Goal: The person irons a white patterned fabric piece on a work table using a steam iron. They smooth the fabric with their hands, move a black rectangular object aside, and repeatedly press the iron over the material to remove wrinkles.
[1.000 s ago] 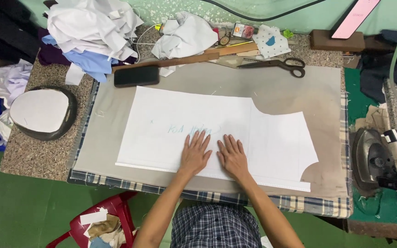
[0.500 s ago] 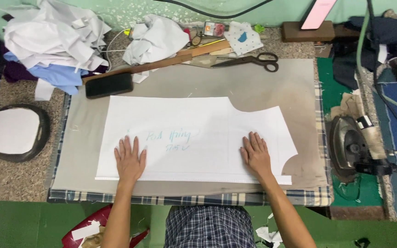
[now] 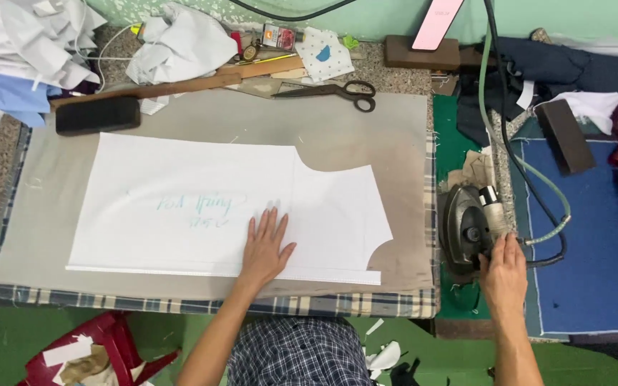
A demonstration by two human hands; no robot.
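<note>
Your left hand point(image 3: 265, 246) lies flat on the white pattern piece point(image 3: 223, 207), palm down, fingers straight and only slightly fanned, thumb out to the side. It presses the lower middle of the sheet, just right of the faint blue-green handwriting. Your right hand point(image 3: 503, 275) is off the sheet entirely, over at the dark iron point(image 3: 466, 229) standing past the right edge of the pressing board. Its fingers curl onto the near side of the iron; how tightly they close around it you cannot tell from this angle.

Half a second ago both your hands were spread flat on the sheet, one near each lower corner. Since then the left has slid toward the middle and the right has left the sheet for the iron. A second ago the two hands lay side by side at the centre. The sheet itself has kept its place on the board.

The pattern piece rests on a grey cloth pad point(image 3: 366, 136) with a plaid border along the near edge. Behind it lie black scissors point(image 3: 341, 91), a long wooden ruler point(image 3: 180, 82), a black block point(image 3: 98, 114) and heaps of white and blue fabric point(image 3: 23, 43). A green hose point(image 3: 531, 179) runs to the iron, beside a blue mat point(image 3: 595, 250). The floor is green.
</note>
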